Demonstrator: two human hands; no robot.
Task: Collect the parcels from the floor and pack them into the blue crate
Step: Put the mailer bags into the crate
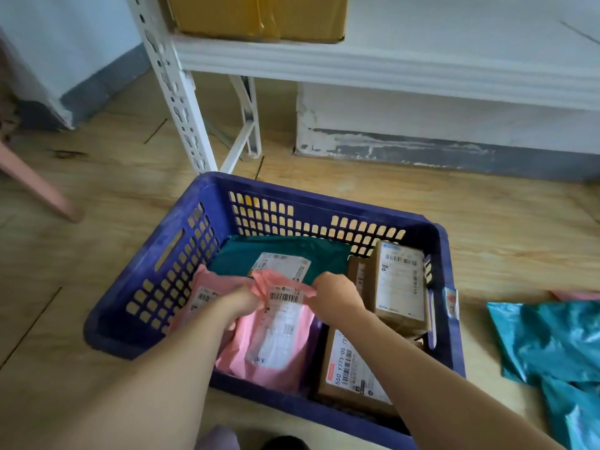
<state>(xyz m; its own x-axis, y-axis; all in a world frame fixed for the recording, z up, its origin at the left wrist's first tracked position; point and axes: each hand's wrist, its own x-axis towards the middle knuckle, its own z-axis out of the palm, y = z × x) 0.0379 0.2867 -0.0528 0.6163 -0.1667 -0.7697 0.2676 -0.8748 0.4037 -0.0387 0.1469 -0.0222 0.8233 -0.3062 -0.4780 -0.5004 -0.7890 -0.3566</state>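
Already the left hand (240,300) and right hand (334,295) are each keeping a tight pinching grip on a pink parcel (276,345), holding it inside the blue crate (156,277) beside boxes (401,284), while teal parcels (552,345) are waiting on the floor (97,254).

The crate (214,203) is dark blue with a grid of holes. Inside it are a pink bag (279,375), a teal bag (292,248) and brown boxes (401,287); right of it, shiny teal bags (548,345).
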